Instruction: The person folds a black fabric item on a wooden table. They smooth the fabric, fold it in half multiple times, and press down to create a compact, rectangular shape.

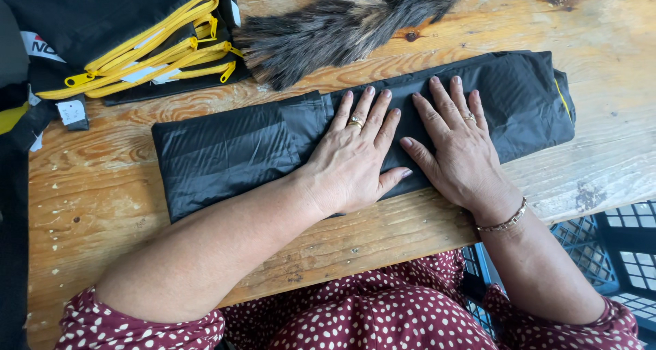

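Both my hands, left hand [355,155] and right hand [456,145], lie flat and open, side by side, gripping nothing, pressing the folded black fabric [232,148] on the wooden counter [96,199].

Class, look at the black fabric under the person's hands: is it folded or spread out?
Folded. The black fabric lies as a narrow, layered strip on the wooden table, with overlapping edges showing, and the left hand and right hand press flat on it.
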